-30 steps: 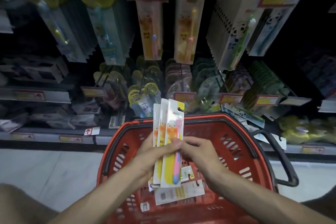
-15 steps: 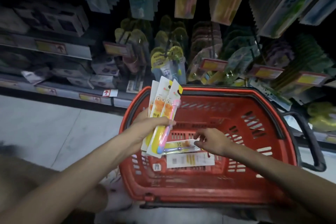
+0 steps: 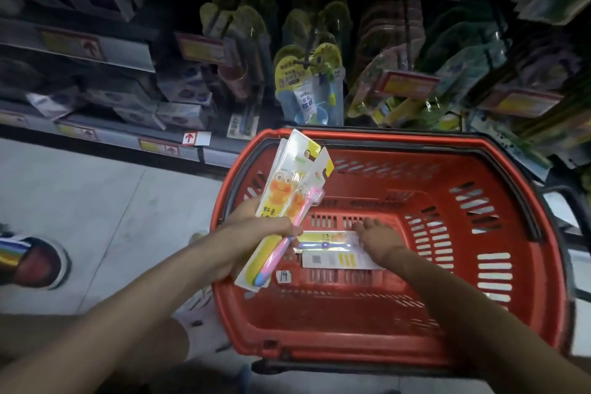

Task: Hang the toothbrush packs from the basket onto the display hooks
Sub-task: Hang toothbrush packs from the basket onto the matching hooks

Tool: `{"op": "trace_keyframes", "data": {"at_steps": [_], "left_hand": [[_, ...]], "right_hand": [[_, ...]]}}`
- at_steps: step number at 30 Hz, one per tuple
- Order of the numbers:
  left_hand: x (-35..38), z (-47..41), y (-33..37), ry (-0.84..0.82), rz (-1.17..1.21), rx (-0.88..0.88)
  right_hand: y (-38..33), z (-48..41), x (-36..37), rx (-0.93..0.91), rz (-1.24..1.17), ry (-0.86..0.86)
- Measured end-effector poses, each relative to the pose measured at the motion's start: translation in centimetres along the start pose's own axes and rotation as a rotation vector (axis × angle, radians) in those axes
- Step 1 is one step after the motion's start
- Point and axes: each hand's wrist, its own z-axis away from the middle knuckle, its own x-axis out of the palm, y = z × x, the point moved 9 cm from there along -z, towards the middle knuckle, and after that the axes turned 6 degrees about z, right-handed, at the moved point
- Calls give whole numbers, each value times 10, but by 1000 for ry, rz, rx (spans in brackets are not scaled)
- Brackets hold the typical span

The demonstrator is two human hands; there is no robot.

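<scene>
The basket (image 3: pixel 399 358) stood on the floor (image 3: pixel 96 217), before the shelves (image 3: pixel 105 134). Behind its far rim, goods (image 3: pixel 303 89) hung on hooks (image 3: pixel 307 51). The left hand (image 3: pixel 256 233) held a fan of packs (image 3: pixel 284 192) over the basket's left rim, tops tilted toward the shelves. The right hand (image 3: pixel 380 240) was inside the basket, at the right end of two loose packs (image 3: pixel 332 261) lying flat on its bottom, one before the other. A shoe (image 3: pixel 32 262) stood on the floor far left
</scene>
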Motion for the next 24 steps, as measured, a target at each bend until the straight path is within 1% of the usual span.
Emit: {"op": "trace_keyframes", "data": {"at_steps": [4, 10, 13, 15, 18, 21, 24], "left_hand": [[-1, -6, -1, 26, -16, 14], [1, -9, -3, 5, -72, 24], [5, -9, -3, -12, -110, 22], [10, -8, -1, -16, -124, 38], [20, -9, 6, -43, -139, 53], [32, -10, 19, -61, -163, 101], [44, -8, 36, -65, -156, 160]], "right_hand": [[11, -1, 6, 57, -80, -2], [9, -2, 6, 102, -161, -41], [1, -3, 9, -33, -147, -57], [-1, 6, -6, -96, -150, -10], [19, 26, -44, -57, -301, 61], [42, 63, -96, -83, -440, 203], [61, 102, -138, -132, -520, 302]]}}
